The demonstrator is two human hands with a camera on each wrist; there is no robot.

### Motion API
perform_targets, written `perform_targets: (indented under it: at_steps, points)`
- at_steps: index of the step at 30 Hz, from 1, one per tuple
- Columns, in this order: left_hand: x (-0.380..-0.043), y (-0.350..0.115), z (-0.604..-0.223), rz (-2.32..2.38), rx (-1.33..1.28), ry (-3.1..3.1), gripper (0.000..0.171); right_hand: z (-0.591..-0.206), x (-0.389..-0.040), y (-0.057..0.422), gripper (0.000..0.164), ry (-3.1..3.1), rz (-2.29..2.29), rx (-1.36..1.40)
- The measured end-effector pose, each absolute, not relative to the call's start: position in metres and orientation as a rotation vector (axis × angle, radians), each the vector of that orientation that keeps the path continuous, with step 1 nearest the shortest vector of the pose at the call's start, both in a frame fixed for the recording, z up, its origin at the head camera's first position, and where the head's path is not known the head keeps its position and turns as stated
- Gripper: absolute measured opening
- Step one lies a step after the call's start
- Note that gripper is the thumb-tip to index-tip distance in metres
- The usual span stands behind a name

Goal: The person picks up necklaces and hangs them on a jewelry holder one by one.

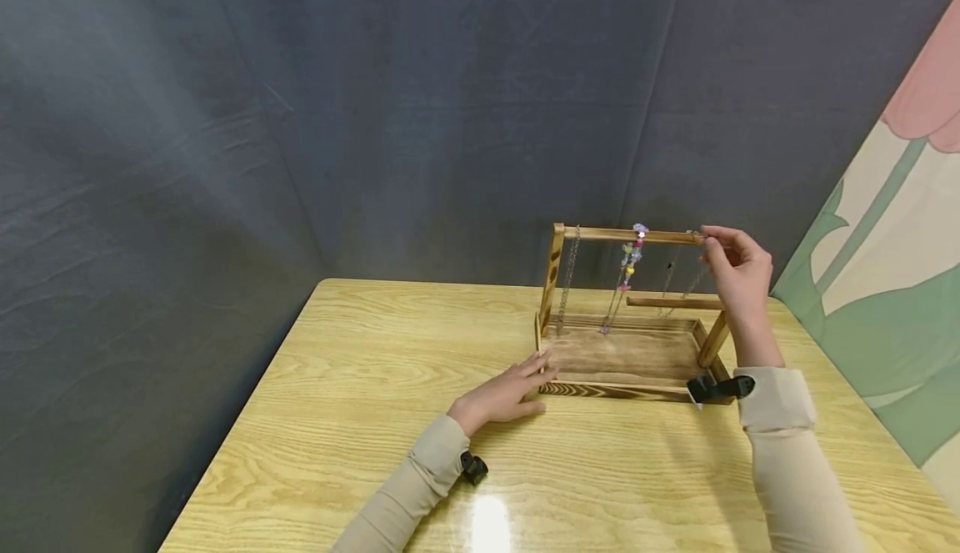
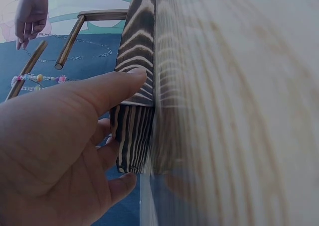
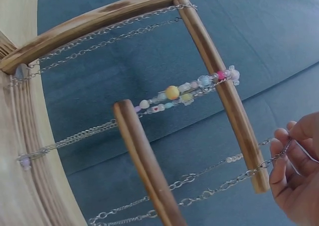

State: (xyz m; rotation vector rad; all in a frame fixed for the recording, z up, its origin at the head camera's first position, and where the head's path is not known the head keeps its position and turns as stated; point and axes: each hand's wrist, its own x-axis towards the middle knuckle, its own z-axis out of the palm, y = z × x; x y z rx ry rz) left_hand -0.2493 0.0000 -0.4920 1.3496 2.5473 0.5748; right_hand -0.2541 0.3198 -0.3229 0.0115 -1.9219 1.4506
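A wooden jewelry stand (image 1: 615, 390) with a tray base and two bars stands on the table. My left hand (image 1: 504, 392) holds its front left corner; in the left wrist view the thumb (image 2: 117, 86) lies along the front wall and the fingers bend round the end. At the free right end of the upper bar (image 3: 241, 124), my right hand (image 1: 738, 273) pinches a silver chain necklace (image 3: 214, 192), which loops over the bar. Left of it hang a colorful beaded necklace (image 3: 172, 92) and, by the left post, another silver chain (image 1: 568, 278).
A shorter lower bar (image 1: 671, 303) juts left from a post (image 1: 714, 340) at the tray's right. Behind the wooden table (image 1: 390, 336) hangs a dark curtain (image 1: 450, 119); a wall with painted flowers (image 1: 877, 311) is at the right.
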Motion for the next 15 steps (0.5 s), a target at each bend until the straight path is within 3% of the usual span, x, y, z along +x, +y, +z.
perform_targets:
  at_steps: [15]
  points:
    - [-0.249, 0.000, -0.493, 0.579, 1.344, 2.547, 0.063, -0.346, -0.248, 0.316, 0.023, -1.905, 1.478, -0.021]
